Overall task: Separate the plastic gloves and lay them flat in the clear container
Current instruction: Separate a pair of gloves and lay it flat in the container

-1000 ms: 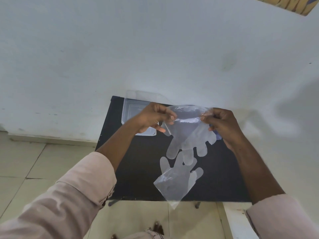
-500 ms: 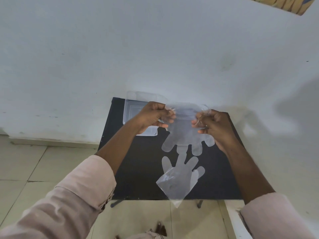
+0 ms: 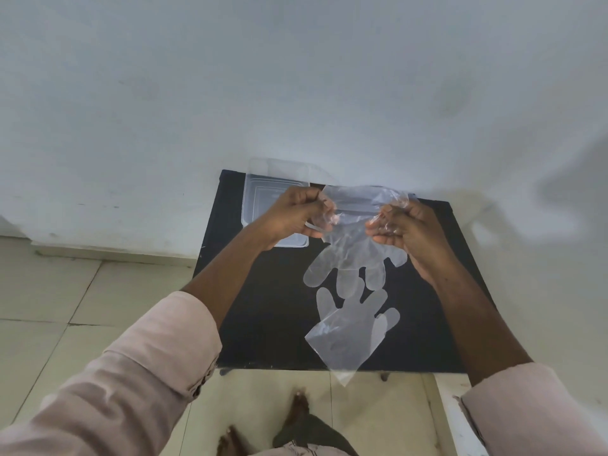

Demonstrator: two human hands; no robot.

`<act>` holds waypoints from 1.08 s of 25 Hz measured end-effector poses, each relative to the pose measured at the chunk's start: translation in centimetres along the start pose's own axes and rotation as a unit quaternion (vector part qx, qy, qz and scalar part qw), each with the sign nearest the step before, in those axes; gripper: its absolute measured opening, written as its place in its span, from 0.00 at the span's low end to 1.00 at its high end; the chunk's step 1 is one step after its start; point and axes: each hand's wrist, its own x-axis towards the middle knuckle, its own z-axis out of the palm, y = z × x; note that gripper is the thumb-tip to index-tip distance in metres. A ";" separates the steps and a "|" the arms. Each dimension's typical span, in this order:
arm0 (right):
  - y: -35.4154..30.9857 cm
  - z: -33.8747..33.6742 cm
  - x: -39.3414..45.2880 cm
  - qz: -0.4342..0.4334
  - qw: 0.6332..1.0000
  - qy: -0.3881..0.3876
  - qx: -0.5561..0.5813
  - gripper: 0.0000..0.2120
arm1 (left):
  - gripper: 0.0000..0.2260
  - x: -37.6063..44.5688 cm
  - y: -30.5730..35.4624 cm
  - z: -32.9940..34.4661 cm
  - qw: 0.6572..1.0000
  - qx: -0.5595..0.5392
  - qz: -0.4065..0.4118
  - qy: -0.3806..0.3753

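A clear plastic glove [image 3: 353, 248] hangs in the air over the black table [image 3: 273, 311], fingers pointing down toward me. My left hand [image 3: 296, 215] pinches the left side of its cuff and my right hand [image 3: 406, 228] pinches the right side, spreading the cuff between them. A second clear glove [image 3: 348, 330] lies flat on the table below, fingers pointing away, its cuff corner overhanging the near edge. The clear container [image 3: 256, 199] sits at the table's far left corner, partly hidden behind my left hand.
A white wall rises directly behind the table. The floor is pale tile on the left and below. My feet [image 3: 296, 419] stand at the near edge. A white surface [image 3: 457, 419] adjoins the table's near right corner.
Both hands have regripped the held glove's cuff and bunched it, coming slightly closer together; the glove hangs a little lower. The glove on the table has not moved.
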 end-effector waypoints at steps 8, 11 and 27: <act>0.5 -0.6 5.6 0.021 0.998 -0.051 0.033 0.08 | 0.07 3.1 0.4 -1.6 0.999 0.005 -0.025 0.046; 1.0 -0.3 8.3 0.035 0.996 -0.073 0.036 0.09 | 0.08 4.6 0.5 -2.6 0.996 0.026 -0.042 0.070; -1.5 7.1 17.8 0.060 0.996 -0.066 0.001 0.09 | 0.10 10.1 -1.3 -12.5 0.992 0.030 -0.057 0.112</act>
